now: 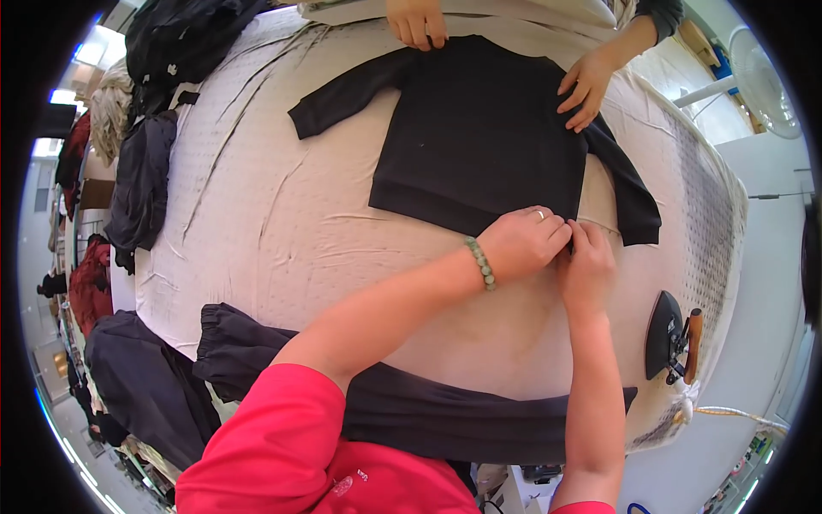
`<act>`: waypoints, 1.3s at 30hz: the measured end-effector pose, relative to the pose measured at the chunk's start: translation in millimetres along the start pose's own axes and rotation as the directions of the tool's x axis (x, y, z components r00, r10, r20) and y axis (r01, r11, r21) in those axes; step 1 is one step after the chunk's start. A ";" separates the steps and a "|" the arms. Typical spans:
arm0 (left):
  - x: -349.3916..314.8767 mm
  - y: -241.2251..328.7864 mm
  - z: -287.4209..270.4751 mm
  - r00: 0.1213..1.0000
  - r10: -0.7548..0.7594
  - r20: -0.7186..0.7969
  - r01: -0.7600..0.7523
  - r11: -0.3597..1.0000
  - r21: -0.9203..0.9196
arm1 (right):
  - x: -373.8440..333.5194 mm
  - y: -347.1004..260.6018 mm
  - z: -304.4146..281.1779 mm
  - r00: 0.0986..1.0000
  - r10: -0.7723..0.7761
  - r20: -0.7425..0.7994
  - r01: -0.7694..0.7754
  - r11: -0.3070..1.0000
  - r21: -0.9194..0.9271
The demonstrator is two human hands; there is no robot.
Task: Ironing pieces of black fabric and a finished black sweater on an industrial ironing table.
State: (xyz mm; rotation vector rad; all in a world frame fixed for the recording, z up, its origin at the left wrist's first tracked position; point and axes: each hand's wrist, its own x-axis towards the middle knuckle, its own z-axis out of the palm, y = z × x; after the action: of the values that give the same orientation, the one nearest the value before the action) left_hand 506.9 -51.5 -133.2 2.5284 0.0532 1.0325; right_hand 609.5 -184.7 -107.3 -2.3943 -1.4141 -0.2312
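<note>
Hands pinching black sweater (pixel 479 137) hem, left hand (pixel 520 242), right hand (pixel 587 261), both closed.

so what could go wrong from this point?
Both the left hand and right hand pinch the black sweater hem while a co-worker's hands hold the far edge: uneven pulling could skew it. The iron sits near the right elbow and might get knocked.
</note>
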 end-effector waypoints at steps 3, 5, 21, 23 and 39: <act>-0.4 1.2 -1.1 1.000 -0.014 0.024 0.014 1.000 -0.006 | 0.5 1.0 -4.4 1.000 -0.009 0.018 0.009 1.000 -0.027; 0.9 2.5 -3.3 0.999 -0.023 0.033 0.023 1.000 -0.010 | 1.4 2.1 -3.8 1.000 -0.015 0.024 0.016 0.999 -0.030; 1.0 4.4 -4.2 0.995 -0.045 0.092 0.050 0.998 -0.049 | 2.8 0.0 -9.3 0.999 0.023 0.032 -0.023 1.000 -0.003; 1.6 4.9 -4.5 0.993 -0.042 0.111 0.048 0.997 -0.055 | 2.1 3.8 -6.6 0.999 0.021 0.050 -0.020 1.000 -0.019; 15.8 5.2 4.2 0.983 -0.078 0.165 0.060 0.992 0.111 | -4.2 11.5 10.3 0.995 0.044 -0.087 -0.039 0.997 0.068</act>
State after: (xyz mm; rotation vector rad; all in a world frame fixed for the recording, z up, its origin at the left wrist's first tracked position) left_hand 520.6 -54.8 -123.4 2.6796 0.1496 0.8046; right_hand 617.0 -189.3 -120.6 -2.3277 -1.3111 -0.2714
